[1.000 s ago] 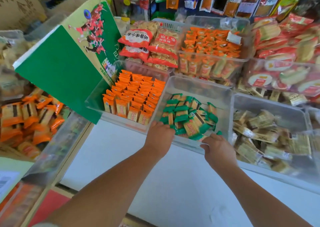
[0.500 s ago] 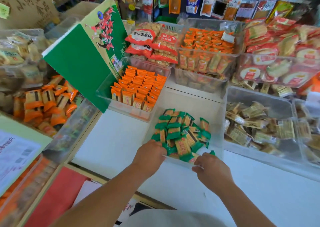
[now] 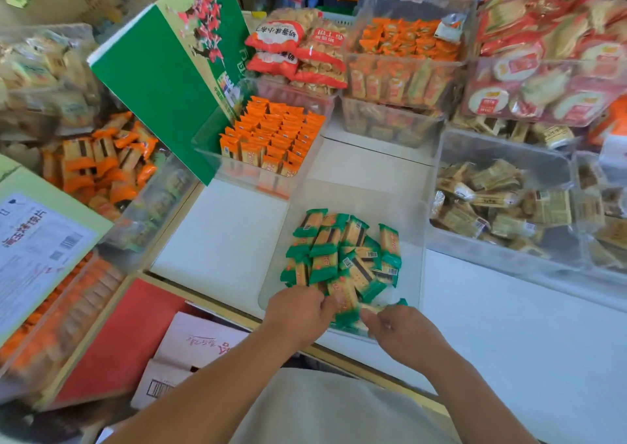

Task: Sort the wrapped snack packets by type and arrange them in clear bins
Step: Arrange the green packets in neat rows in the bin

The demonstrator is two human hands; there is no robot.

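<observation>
Our left hand [image 3: 298,313] sits curled over the near left corner of the clear bin [image 3: 353,196]. Its fingers are tucked behind the knuckles, so we cannot tell whether it clamps the rim or a packet. Our right hand [image 3: 405,336] reaches in over the same near rim, fingertips drawn together on what looks like one blurred packet, probably to turn it into line. Between and just beyond the hands lie the green packets [image 3: 342,253], heaped loosely at the near end of the bin with its far half bare, so we judge the sorting done here and the arranging hardly begun. The bin rests on the white counter [image 3: 220,233], close to its near edge, where both hands reach it easily. Farther left, the orange packets [image 3: 271,135] stand in tidy upright rows in their own bin, the pattern to copy. To the right, tan packets [image 3: 492,199] fill another bin in a jumble.
</observation>
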